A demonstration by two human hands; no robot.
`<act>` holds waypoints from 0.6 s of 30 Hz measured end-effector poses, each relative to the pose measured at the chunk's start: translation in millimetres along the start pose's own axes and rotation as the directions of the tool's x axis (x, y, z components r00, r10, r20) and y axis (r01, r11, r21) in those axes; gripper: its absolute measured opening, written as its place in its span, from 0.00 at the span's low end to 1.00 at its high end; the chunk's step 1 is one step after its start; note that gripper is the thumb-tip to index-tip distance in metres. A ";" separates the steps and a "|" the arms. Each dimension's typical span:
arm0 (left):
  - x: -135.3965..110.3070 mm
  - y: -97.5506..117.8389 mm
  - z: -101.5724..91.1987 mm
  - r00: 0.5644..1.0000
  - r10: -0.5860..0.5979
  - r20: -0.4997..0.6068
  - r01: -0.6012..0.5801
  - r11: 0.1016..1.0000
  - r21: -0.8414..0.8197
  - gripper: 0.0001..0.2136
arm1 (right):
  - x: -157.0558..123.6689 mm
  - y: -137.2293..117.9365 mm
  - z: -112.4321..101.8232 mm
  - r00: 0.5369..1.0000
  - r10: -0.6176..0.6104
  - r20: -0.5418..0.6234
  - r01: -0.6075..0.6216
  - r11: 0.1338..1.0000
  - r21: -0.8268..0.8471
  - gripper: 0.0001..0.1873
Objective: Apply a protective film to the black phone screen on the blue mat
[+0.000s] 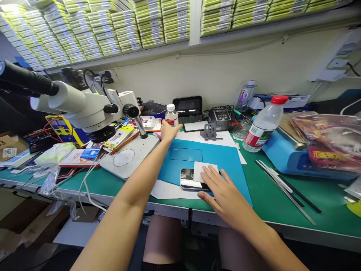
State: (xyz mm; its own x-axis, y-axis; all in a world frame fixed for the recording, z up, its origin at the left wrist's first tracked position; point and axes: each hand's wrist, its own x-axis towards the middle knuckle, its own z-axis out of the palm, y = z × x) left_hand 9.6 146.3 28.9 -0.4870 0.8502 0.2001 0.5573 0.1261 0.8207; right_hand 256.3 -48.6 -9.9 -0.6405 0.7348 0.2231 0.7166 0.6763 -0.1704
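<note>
My left hand (169, 131) reaches to the back of the bench, its fingers around the lower part of a small clear bottle (171, 117) with a white cap and a red-and-white label. The bottle stands upright. My right hand (218, 186) lies flat with fingers spread, fingertips on a white square wipe (199, 171). Under the wipe is a phone (187, 184) with a shiny, reflective face, partly hidden by the hand. Both rest on a blue mat (225, 152). Farther back on the mat lies a clear phone-shaped sheet (186, 154) with a dark outline.
A microscope (84, 105) stands at left on its pale base (129, 160). A red-capped bottle (263, 126) and a blue machine (284, 154) are at right, near several thin tools (284, 188). Behind the mat sit a grey phone stand (208, 131) and a black device (187, 107).
</note>
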 end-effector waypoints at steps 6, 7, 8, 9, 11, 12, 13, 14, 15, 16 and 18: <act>12.0 -10.0 6.7 0.999 -0.005 -0.052 0.003 0.999 -0.049 0.27 | -17.4 12.1 -5.8 0.991 -0.019 -0.135 0.020 1.000 0.010 0.32; 12.0 -9.0 4.8 0.998 0.008 -0.057 -0.012 0.998 -0.062 0.25 | -20.8 13.3 -5.2 0.988 -0.016 -0.153 0.019 1.000 0.021 0.31; 10.9 -6.9 2.1 0.998 0.027 -0.065 -0.032 0.996 -0.077 0.23 | -24.0 14.6 -4.5 0.985 -0.008 -0.171 0.014 0.999 0.036 0.30; 8.4 -3.8 -1.2 0.996 0.052 -0.075 -0.059 0.994 -0.096 0.22 | -26.9 16.1 -4.1 0.981 0.006 -0.192 0.005 0.998 0.057 0.28; -1.2 4.1 -9.3 0.988 0.123 -0.089 -0.135 0.981 -0.140 0.21 | -30.2 19.9 -5.7 0.969 0.050 -0.242 -0.021 0.993 0.120 0.26; -8.7 8.3 -13.8 0.983 0.163 -0.087 -0.175 0.971 -0.163 0.21 | -29.9 22.1 -8.6 0.960 0.079 -0.268 -0.035 0.986 0.163 0.25; -18.1 12.2 -18.6 0.975 0.213 -0.069 -0.222 0.956 -0.191 0.21 | -27.9 24.3 -13.5 0.951 0.112 -0.290 -0.051 0.976 0.210 0.23; -29.5 15.5 -23.5 0.963 0.265 -0.042 -0.268 0.939 -0.217 0.22 | -24.3 26.3 -20.8 0.938 0.149 -0.312 -0.069 0.965 0.255 0.22; -42.9 18.3 -28.9 0.947 0.321 -0.005 -0.312 0.918 -0.243 0.22 | -19.2 27.7 -30.7 0.926 0.186 -0.330 -0.087 0.952 0.294 0.22; -58.1 20.6 -34.8 0.908 0.415 0.056 -0.383 0.879 -0.285 0.23 | -13.0 28.1 -43.1 0.912 0.221 -0.346 -0.105 0.940 0.326 0.22; -93.4 24.2 -49.2 0.826 0.551 0.115 -0.504 0.815 -0.287 0.23 | 0.5 24.5 -73.8 0.881 0.272 -0.387 -0.128 0.924 0.359 0.23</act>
State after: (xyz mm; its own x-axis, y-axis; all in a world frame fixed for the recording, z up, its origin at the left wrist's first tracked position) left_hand 35.5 44.7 56.5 -0.0177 0.8310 0.5560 0.5065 -0.4720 0.7216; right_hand 293.9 -35.5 56.9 -0.2623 0.8118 0.5218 0.6450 0.5496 -0.5309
